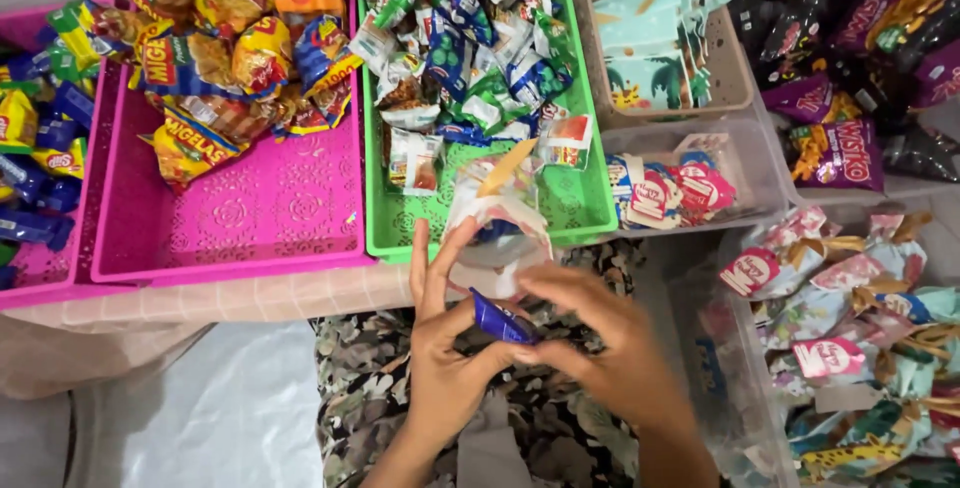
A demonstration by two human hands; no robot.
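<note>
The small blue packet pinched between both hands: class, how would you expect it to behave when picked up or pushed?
The small blue packet looks like thin glossy film, so it is probably floppy and a little slippery. It is small against the left hand and right hand that pinch it, so likely light for its size. Flat-looking, it should slide rather than roll.

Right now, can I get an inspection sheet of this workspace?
Surface: pale checked cloth under the trays.
Job's things: small blue packet pinched between both hands; clear bag just behind the fingers.
Clutter: pink tray, green tray, beige basket and clear tubs, all holding snack packets.
Grippers: left hand and right hand both on the blue packet.
Cables: nothing seen.
Surroundings: patterned fabric on the lap.
</note>
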